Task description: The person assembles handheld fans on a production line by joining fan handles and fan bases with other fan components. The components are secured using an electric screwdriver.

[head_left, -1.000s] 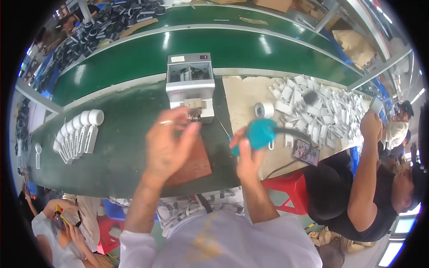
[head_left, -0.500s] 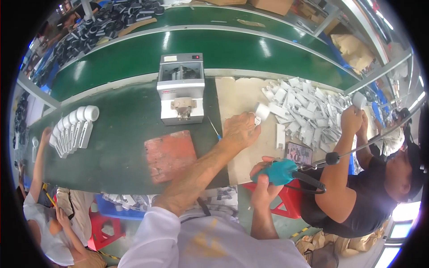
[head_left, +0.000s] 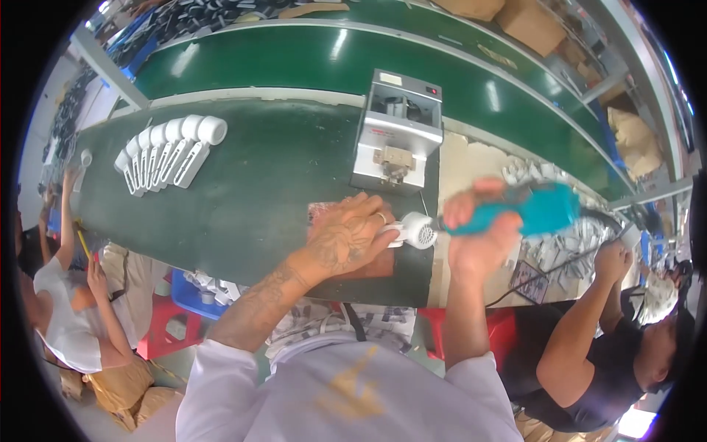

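My left hand (head_left: 346, 237) is closed on a white plastic housing (head_left: 418, 230), low over a red pad (head_left: 378, 267) on the green bench. The housing has a round head with a grille, facing right; my fingers hide much of its handle. In my right hand (head_left: 482, 239) is a teal electric screwdriver (head_left: 541, 209), lying roughly level and blurred by motion. Its front end points left at the housing's round head. Whether the tip touches the head I cannot tell.
A grey machine (head_left: 398, 136) stands behind my hands. Several white housings (head_left: 173, 147) lie in a fanned row at left. White plastic parts (head_left: 582, 247) are heaped at right, near a phone (head_left: 528, 282). A co-worker's hands (head_left: 615, 254) are at far right.
The housing has come from the bench's right side to over the red pad in my left hand. My right hand has raised the screwdriver and turned it toward the housing. The view has swung left.
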Demonstrator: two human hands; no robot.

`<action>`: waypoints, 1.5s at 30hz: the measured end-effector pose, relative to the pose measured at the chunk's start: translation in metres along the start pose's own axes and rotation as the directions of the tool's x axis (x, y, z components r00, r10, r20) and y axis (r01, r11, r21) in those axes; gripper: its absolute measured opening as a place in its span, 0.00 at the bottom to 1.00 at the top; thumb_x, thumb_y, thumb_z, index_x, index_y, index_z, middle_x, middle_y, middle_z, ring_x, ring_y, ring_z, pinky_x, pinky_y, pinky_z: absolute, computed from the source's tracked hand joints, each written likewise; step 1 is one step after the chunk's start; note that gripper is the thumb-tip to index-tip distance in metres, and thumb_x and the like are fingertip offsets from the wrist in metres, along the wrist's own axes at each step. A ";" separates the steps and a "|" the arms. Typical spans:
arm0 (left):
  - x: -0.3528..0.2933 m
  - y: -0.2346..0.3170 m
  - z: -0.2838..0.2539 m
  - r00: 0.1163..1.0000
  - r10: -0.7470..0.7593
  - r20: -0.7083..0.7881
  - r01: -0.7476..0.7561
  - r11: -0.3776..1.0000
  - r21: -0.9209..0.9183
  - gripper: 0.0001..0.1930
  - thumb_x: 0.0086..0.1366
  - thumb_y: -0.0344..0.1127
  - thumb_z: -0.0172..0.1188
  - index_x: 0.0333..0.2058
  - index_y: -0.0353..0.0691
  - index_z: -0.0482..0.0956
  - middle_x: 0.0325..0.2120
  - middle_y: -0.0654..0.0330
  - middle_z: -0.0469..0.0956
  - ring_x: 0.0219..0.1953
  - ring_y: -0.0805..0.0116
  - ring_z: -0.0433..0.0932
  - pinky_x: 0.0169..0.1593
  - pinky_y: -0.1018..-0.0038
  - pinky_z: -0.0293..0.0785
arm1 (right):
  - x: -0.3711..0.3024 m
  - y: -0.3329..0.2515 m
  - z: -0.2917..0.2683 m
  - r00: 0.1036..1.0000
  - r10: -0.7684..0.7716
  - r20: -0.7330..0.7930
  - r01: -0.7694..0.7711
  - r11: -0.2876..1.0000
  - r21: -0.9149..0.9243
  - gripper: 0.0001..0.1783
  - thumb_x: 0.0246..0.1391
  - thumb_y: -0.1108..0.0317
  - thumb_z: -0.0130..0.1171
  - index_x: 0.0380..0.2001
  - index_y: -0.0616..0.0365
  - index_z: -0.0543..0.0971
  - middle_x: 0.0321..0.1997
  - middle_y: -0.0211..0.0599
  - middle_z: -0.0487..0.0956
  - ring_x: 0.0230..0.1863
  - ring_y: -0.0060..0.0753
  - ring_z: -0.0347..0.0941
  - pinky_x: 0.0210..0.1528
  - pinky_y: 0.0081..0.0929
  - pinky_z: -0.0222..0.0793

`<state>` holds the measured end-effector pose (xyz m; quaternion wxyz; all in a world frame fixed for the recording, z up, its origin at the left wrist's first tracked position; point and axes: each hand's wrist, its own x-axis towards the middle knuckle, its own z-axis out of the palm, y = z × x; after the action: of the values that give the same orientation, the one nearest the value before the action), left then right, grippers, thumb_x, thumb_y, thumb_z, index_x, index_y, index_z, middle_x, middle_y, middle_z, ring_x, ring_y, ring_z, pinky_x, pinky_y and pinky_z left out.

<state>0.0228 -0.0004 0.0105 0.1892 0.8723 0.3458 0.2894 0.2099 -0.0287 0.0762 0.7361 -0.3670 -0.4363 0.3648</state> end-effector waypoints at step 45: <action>-0.017 -0.017 -0.001 0.990 -0.001 -0.142 0.015 0.996 0.093 0.23 0.64 0.49 0.66 0.51 0.41 0.81 0.40 0.58 0.76 0.44 0.57 0.74 0.49 0.60 0.72 | 0.021 0.049 0.042 0.990 -0.001 0.141 0.030 0.980 -0.198 0.30 0.68 0.43 0.56 0.43 0.66 0.72 0.22 0.36 0.72 0.22 0.31 0.69 0.26 0.30 0.68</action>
<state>0.0034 -0.0006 -0.0046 0.1243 0.8560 0.3751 0.3334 0.1684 0.0212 0.0562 0.6659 -0.4089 -0.5243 0.3384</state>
